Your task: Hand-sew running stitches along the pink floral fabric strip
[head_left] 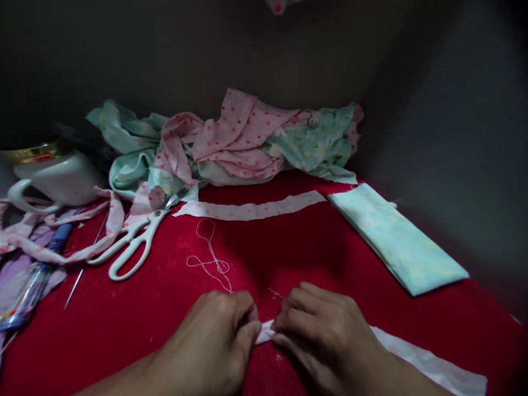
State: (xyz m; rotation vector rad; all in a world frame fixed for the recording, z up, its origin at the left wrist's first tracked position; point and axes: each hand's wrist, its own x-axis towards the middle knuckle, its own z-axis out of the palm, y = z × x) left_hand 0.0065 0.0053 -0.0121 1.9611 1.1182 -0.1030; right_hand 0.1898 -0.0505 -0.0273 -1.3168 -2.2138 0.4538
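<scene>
Both hands pinch a narrow, folded strip of pale pink fabric (pixel 265 333) low in the middle of the head view. My left hand (pixel 220 335) is closed on its left end, the fingertips bent over it. Just to the right, my right hand (pixel 322 330) grips the same strip between thumb and fingers. A short bit of strip shows between the two hands, and a wider unfolded length (pixel 433 360) extends right from under my right hand. White thread (pixel 212 258) lies in loose loops beyond my left hand. Whether a needle is held is hidden.
Another fabric strip (pixel 251 211) lies flat ahead on the red cloth (pixel 165 308). White-handled scissors (pixel 142 236), a thin metal rod (pixel 78 286) and a pen (pixel 41 275) lie left, near a white mug (pixel 61 179). Crumpled fabric (pixel 247 132) sits behind; folded green fabric (pixel 400 242) lies right.
</scene>
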